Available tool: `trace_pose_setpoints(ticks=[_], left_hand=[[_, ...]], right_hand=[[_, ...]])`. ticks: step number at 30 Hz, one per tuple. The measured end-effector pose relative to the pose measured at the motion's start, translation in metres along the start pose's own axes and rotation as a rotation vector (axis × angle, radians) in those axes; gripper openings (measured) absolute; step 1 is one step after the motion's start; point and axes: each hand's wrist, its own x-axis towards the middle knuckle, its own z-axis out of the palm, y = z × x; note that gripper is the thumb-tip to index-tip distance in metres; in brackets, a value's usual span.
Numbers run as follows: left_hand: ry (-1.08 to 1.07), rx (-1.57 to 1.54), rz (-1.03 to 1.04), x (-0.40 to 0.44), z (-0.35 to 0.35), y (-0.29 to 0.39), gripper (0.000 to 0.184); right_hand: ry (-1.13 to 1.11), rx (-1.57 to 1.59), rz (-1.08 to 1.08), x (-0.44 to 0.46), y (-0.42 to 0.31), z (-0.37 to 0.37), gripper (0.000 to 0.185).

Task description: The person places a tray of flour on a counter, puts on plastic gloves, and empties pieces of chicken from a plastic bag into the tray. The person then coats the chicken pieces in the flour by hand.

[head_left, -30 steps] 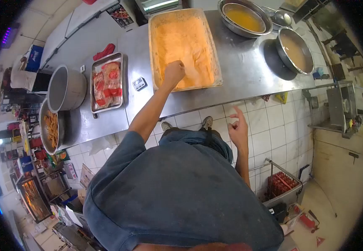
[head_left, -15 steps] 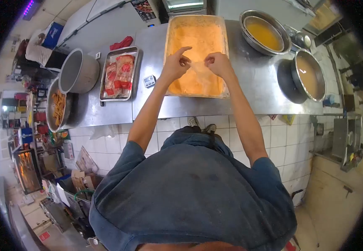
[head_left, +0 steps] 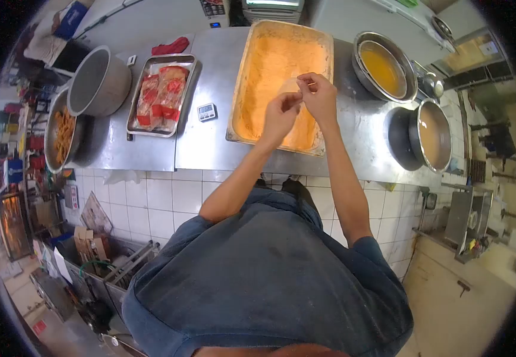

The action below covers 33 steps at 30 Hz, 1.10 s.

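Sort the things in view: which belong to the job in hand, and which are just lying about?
Likely part of the job:
- pale filmy piece between left hand and right hand
- large tray with an orange powdery layer, beneath them

Apparently just lying about:
- small timer
- red cloth
- deep pot

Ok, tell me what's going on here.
A person stands at a steel table, left hand and right hand close together above a tub of orange powder. Something thin and pale shows at the fingertips; what it is, and which hand grips it, I can't tell. A timer and a tray of packs lie left of the tub.
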Motion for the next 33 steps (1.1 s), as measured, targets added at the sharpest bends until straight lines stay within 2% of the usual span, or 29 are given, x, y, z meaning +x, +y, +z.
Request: trace_pose_setpoints(ticks=[4,6,8,11,12,15,20,23,28,33], left_hand=[[0.289,-0.194,-0.117,0.009,0.009,-0.056,0.021],[0.325,-0.376,-0.156,0.019,0.001,-0.078,0.019],[0.430,-0.587,-0.247,0.023,0.006,-0.070,0.018],[0.429,-0.940,-0.156,0.036,0.003,-0.094,0.021],[0.339,-0.979,-0.201,0.035,0.006,-0.091,0.026],[0.082,-0.877,-0.219,0.012,0.013,-0.082,0.034],[0.100,-0.688,-0.268,0.014,0.019,-0.083,0.043],[0.099,-0.437,-0.196,0.020,0.016,-0.093,0.043],[0.222,-0.199,-0.066,0.036,0.022,-0.094,0.045],[0.344,-0.085,0.015,0.058,0.010,-0.084,0.048]], right_hand=[[0.003,-0.086,-0.151,-0.020,0.001,0.006,0.010],[-0.028,-0.087,-0.191,-0.041,0.008,0.006,0.009],[-0.032,-0.195,-0.223,-0.060,0.016,0.005,0.009],[-0.054,-0.219,-0.164,-0.079,0.025,0.001,0.010],[-0.051,-0.238,-0.166,-0.083,0.025,0.000,0.010],[-0.036,-0.272,-0.173,-0.093,0.023,-0.001,0.011],[0.010,-0.158,-0.147,-0.097,0.020,-0.002,0.010],[0.020,0.020,-0.066,-0.093,0.019,0.000,0.009],[-0.071,0.194,0.078,-0.078,0.042,0.010,0.010],[-0.244,0.266,0.090,-0.078,0.035,0.024,0.014]])
